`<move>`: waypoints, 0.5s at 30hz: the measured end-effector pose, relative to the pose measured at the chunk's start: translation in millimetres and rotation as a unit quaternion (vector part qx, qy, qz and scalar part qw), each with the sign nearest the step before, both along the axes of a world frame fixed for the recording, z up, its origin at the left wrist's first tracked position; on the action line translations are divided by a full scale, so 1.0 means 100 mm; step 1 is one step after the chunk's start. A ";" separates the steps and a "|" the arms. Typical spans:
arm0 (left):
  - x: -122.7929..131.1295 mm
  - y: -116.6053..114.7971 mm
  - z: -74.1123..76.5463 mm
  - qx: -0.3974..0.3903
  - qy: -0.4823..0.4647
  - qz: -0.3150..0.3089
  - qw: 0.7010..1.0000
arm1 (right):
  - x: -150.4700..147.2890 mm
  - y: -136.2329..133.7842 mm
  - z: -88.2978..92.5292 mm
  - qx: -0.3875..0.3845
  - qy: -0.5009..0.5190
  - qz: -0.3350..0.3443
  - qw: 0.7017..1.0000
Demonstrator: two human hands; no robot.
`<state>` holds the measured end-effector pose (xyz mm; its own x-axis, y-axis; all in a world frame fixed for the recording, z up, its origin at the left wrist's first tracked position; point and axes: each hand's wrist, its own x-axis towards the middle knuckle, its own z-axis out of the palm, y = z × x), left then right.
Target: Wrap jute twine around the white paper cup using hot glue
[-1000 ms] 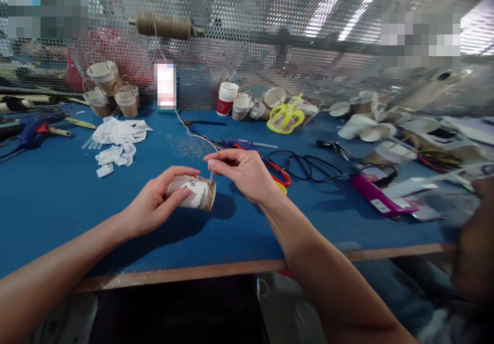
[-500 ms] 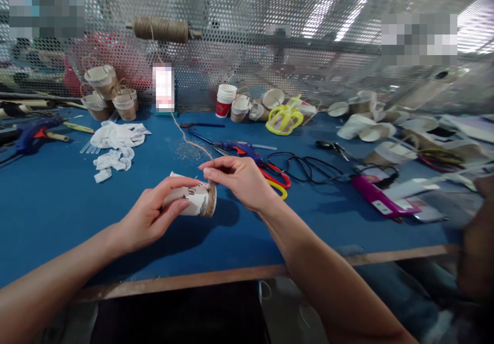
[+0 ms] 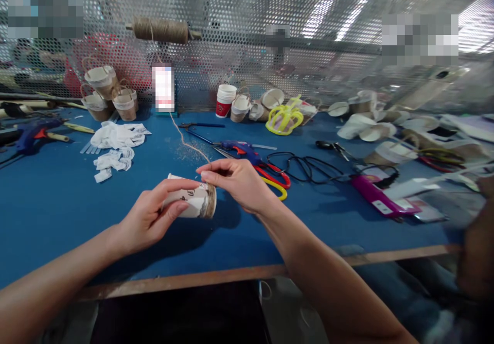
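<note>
1. Left hand (image 3: pixel 144 218): clamped on white cup (image 3: pixel 195 203), thumb one side, fingers other. Cup tipped sideways above the tabletop (image 3: pixel 69 205), twine-wrapped end toward right hand.
2. Right hand (image 3: pixel 241 183): thumb and fingertips pinched on twine (image 3: pixel 180 134) at wrapped end.
3. Scissors (image 3: pixel 287 181), red and yellow handles: just beyond right hand; glue gun (image 3: pixel 241 148) beside them.
4. Crumpled white pile (image 3: pixel 119 135): left of the twine run.
5. Red-and-white cup stack (image 3: pixel 224 102): tabletop's back edge.
6. Twine spool (image 3: pixel 160 30): up at the perforated panel (image 3: pixel 231 45).

Cup (image 3: pixel 195 207) and twine (image 3: pixel 190 145) in fingers (image 3: pixel 177 183)
</note>
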<state>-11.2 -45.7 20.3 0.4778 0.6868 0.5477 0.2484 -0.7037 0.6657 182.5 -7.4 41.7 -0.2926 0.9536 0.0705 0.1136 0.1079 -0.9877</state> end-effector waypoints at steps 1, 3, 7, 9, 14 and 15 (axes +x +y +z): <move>0.00 0.00 0.00 -0.007 -0.006 0.004 1.000 | 0.00 0.00 0.00 -0.003 0.003 0.001 1.000; 0.00 -0.01 -0.01 -0.029 -0.018 0.013 0.999 | -0.01 0.00 -0.01 -0.013 0.009 0.002 1.000; 0.02 -0.02 -0.01 -0.103 -0.039 0.025 0.994 | -0.02 0.01 -0.02 -0.035 0.013 -0.006 0.999; 0.03 -0.02 0.00 -0.131 -0.056 0.027 0.989 | -0.02 0.02 -0.03 -0.042 0.014 -0.005 0.999; 0.07 -0.03 0.02 -0.186 -0.109 0.023 0.976 | -0.03 0.04 -0.05 -0.058 0.015 0.007 0.998; 0.07 -0.02 0.02 -0.191 -0.116 0.026 0.974 | -0.03 0.04 -0.06 -0.063 0.014 0.009 0.998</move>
